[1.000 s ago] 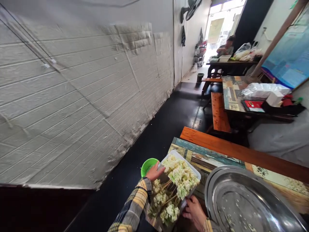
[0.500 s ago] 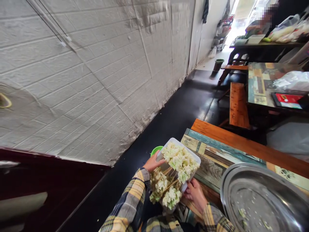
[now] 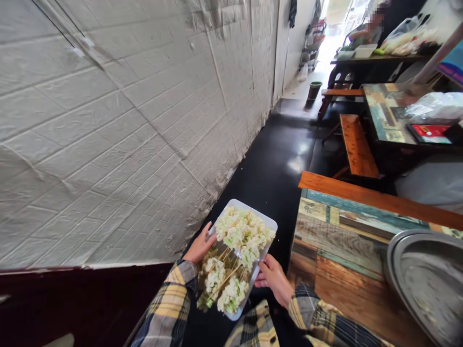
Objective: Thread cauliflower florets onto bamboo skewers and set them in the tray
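Observation:
Between my hands is a white plastic tray (image 3: 269, 222), tilted and held in front of my body over the dark floor. Pale cauliflower skewers (image 3: 246, 233) lie on it, florets at both ends and thin sticks showing in the middle. My left hand (image 3: 201, 245) grips the tray's left edge, thumb over the rim beside the florets. On the right edge my right hand (image 3: 273, 277) is closed, its thumb on top and some fingers hidden underneath. Some florets at the lower left hang by the tray's edge.
A patchwork wooden table (image 3: 340, 284) stands to my right, with a large steel basin (image 3: 427, 279) on it. Orange benches (image 3: 358, 144) and another table (image 3: 388, 115) are farther off. A white brick-pattern wall (image 3: 144, 144) runs along the left. A person (image 3: 365, 36) is at the far table.
The tray and both hands have moved left, away from the table's edge and over the floor. My view has shifted too; the basin sits farther right and the green container is out of sight.

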A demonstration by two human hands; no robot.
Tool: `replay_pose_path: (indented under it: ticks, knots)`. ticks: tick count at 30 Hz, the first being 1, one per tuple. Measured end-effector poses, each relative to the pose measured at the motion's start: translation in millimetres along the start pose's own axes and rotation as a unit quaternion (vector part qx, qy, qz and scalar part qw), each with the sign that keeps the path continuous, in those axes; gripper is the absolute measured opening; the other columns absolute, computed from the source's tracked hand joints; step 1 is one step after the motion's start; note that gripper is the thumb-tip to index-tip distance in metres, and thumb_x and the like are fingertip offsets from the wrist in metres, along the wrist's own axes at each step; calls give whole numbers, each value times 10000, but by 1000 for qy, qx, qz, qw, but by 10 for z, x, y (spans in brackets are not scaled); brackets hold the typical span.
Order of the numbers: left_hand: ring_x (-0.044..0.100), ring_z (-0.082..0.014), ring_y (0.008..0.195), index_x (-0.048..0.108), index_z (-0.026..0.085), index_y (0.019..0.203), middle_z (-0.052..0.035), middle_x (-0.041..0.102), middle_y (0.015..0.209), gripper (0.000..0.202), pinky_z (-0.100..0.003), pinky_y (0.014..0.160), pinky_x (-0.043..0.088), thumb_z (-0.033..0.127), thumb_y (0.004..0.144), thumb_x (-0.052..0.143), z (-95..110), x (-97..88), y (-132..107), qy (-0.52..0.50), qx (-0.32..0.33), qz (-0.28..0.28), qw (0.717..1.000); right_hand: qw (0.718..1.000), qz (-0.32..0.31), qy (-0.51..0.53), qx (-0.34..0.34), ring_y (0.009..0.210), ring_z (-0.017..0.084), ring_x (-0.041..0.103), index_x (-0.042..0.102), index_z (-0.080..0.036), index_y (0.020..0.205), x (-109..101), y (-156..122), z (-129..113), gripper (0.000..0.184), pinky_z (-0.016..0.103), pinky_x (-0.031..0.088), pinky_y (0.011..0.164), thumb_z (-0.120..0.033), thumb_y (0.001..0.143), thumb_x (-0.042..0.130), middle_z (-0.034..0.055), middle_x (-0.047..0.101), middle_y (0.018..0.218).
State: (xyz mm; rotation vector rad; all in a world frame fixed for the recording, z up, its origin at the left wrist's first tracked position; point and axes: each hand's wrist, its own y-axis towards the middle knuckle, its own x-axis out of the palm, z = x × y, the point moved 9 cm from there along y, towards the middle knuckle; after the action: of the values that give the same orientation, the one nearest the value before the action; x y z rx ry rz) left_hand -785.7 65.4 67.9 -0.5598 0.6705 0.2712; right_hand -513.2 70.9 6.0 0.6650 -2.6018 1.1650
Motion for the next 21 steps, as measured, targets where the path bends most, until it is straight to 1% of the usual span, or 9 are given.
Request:
replay_pose_path:
  ticks: [3,6,8,10,12,14,17,21]
  knots:
    - [446,-322,1297,271,80,1457,-184,414,1458,988,-423,1084,319,698,711,467,-579,-516,-80,15,-10,7,1000,999,-8,-2,40,526,124,637,523,-189,890,712,87,303,328,261,517,540,-434,728,667,-21,641,693]
    - [456,-328,1292,265,74,1456,-188,387,1474,969,-423,1079,331,682,727,460,-1071,-979,-199,20,-30,3,999,997,-25,-4,75,525,137,649,517,-180,860,1338,148,540,347,255,513,524,-447,712,681,-39,603,620]
    - [460,-329,1289,278,90,1454,-176,375,1484,942,-423,1075,338,671,736,462,-1311,-1261,-262,20,-39,8,999,996,-39,-3,82,522,137,650,516,-178,847,1678,184,623,361,257,516,521,-458,701,691,-42,600,619]
    - [448,-328,1299,282,103,1455,-164,367,1491,921,-422,1079,332,659,745,466,-1467,-1503,-292,24,-40,15,999,996,-51,-3,79,515,124,642,523,-177,853,1944,222,651,371,253,520,524,-466,698,697,-38,614,637]
    - [436,-321,1310,275,115,1461,-151,358,1498,906,-417,1082,329,646,754,470,-1545,-1694,-281,24,-37,19,999,996,-56,-3,72,515,114,636,540,-175,871,2141,263,640,372,242,520,525,-469,705,696,-31,627,648]
    - [430,-311,1316,269,123,1466,-139,347,1506,891,-410,1087,325,630,763,476,-1550,-1844,-231,16,-28,22,999,997,-54,-3,63,515,108,634,558,-174,886,2280,307,595,369,229,517,519,-471,714,693,-22,638,657]
    - [422,-305,1324,274,120,1464,-136,337,1511,882,-410,1099,314,614,766,492,-1448,-2009,-84,-5,-1,26,1000,998,-36,3,43,494,93,618,567,-184,870,2401,387,493,373,210,509,500,-481,697,710,-17,647,664]
    - [404,-305,1337,247,109,1472,-145,321,1517,908,-415,1101,312,628,764,479,-1234,-2094,245,-12,33,4,999,1000,1,21,12,401,86,562,551,-198,804,2439,604,377,451,205,482,429,-555,606,744,-33,610,559]
